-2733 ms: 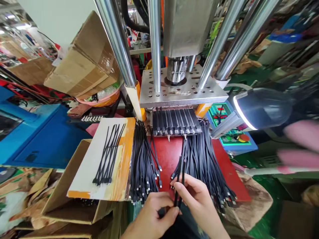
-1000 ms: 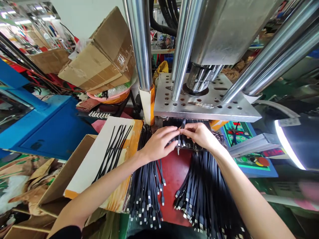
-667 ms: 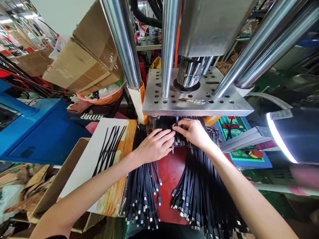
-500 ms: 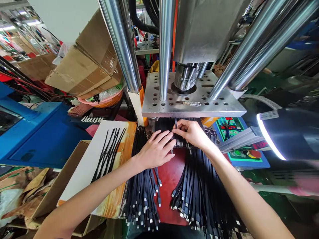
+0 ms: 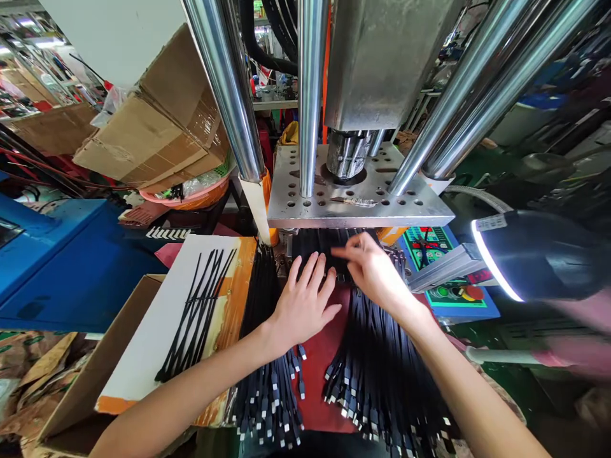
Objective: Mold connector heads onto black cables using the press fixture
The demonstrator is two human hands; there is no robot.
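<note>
Directly beneath the fingers [image 5: 317, 270], black fixture [image 5: 312, 241]

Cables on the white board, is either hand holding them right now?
No, the left hand and right hand are both at the black fixture, away from those cables.

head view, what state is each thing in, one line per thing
press plate, raised above the fixture
fixture, partly hidden by the hands
left hand, open, fingers spread
right hand, index finger extended, fingertip blurred, grip unclear
left cable bunch, loose, plugs toward the person
right cable bunch, loose, plugs toward the person
white board, lying with crossed cables on it
lamp, lit
</note>
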